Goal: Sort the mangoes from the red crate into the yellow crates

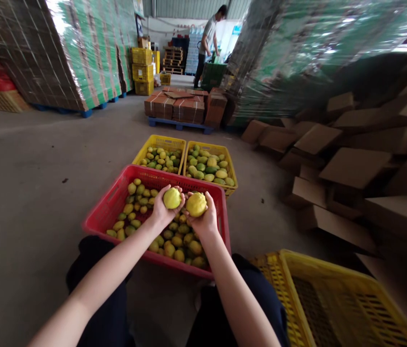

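Note:
Above a red crate (95, 219), my left hand (160, 208) is closed around a yellow-green lemon (172, 198). Beside it, my right hand (207, 218) grips a yellower, rounder lemon (196, 205). The two hands are close together, with both fruits facing up. Many green and yellow lemons (178, 241) lie in the red crate below, partly hidden by my forearms. Just beyond stand two yellow crates, the left crate (141, 152) and the right crate (232, 166), both holding more of the fruit.
A yellow basket (308, 308) stands at my right. Cardboard boxes (355, 166) are heaped on the right side. Flattened cartons (177, 107) sit on a blue pallet ahead. Wrapped stacks (91, 53) rise on both sides. A person (208, 38) stands at the back by a green crate.

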A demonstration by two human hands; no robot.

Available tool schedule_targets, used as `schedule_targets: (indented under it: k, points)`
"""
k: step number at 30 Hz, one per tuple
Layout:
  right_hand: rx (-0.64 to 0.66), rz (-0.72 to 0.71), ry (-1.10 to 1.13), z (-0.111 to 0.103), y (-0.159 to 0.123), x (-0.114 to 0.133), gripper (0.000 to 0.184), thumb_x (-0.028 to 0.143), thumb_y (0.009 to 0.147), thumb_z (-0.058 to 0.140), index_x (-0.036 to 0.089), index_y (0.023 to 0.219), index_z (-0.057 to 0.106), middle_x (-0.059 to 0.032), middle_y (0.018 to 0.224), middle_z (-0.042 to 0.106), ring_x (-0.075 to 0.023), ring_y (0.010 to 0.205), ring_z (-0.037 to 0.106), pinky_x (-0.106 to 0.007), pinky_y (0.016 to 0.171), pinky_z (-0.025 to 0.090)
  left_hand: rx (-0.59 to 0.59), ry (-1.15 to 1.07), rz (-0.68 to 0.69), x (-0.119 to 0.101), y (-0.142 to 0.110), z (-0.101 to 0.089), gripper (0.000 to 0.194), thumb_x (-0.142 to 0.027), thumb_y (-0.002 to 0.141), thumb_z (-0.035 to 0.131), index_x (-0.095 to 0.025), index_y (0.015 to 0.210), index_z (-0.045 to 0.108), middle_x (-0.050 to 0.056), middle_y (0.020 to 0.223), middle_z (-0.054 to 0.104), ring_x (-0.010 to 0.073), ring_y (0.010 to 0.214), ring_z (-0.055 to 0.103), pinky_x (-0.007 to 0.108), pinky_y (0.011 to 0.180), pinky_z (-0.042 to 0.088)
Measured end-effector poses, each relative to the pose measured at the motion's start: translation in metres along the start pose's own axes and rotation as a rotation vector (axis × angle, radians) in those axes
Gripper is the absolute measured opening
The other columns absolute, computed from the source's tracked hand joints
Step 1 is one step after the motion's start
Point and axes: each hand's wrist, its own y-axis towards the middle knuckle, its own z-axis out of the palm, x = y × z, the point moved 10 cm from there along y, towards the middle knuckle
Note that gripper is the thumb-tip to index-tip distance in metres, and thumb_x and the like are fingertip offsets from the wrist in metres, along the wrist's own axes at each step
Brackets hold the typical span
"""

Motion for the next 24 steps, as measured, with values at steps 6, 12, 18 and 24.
schedule_targets:
  k: [6, 12, 18, 24]
  points:
    - [-0.094, -0.104, -0.078, -0.005, -0.001, 0.015, 0.015, 0.033, 0.071, 0.066, 0.020, 0.075, 0.061, 0.0029, 0.057, 0.065, -0.0121, 0.044, 0.058, -0.020, 0.035, 0.042, -0.015, -0.204, -0.022, 0.005, 0.004, 0.002, 0.027, -0.029, 0.093, 0.045, -0.016, 0.077, 0.061, 0.002, 0.071, 0.063, 0.0132, 0.071, 0.065, 0.036, 0.081, 0.057]
    - [-0.117, -0.151, -0.167, -0.012, 0.006, 0.016, 0.027, 0.045, 0.072, 0.068, 0.020, 0.079, 0.062, 0.0010, 0.066, 0.068, -0.0120, 0.050, 0.059, -0.022, 0.042, 0.046, -0.066, -0.235, 0.004, 0.004, 0.004, -0.007, 0.026, -0.028, 0.089, 0.049, -0.014, 0.071, 0.061, 0.003, 0.065, 0.063, 0.0139, 0.067, 0.064, 0.035, 0.081, 0.056]
    - [-0.131, -0.750, -0.657, 0.004, -0.014, 0.057, 0.035, 0.045, 0.076, 0.065, 0.022, 0.102, 0.065, -0.0025, 0.104, 0.067, -0.0174, 0.098, 0.061, -0.032, 0.090, 0.048, 0.006, -0.166, 0.002, 0.008, -0.002, 0.001, 0.015, -0.019, 0.075, 0.051, -0.015, 0.078, 0.066, 0.005, 0.083, 0.071, 0.0192, 0.085, 0.067, 0.035, 0.083, 0.053]
    - [0.244, -0.968, -1.314, 0.051, -0.026, 0.012, 0.058, 0.054, 0.081, 0.058, 0.022, 0.130, 0.053, -0.0133, 0.146, 0.039, -0.0303, 0.137, 0.033, -0.052, 0.111, 0.029, -0.058, -0.020, 0.064, 0.009, 0.000, -0.011, 0.017, -0.021, 0.072, 0.052, -0.015, 0.076, 0.067, 0.001, 0.063, 0.065, 0.0132, 0.057, 0.061, 0.023, 0.058, 0.049]
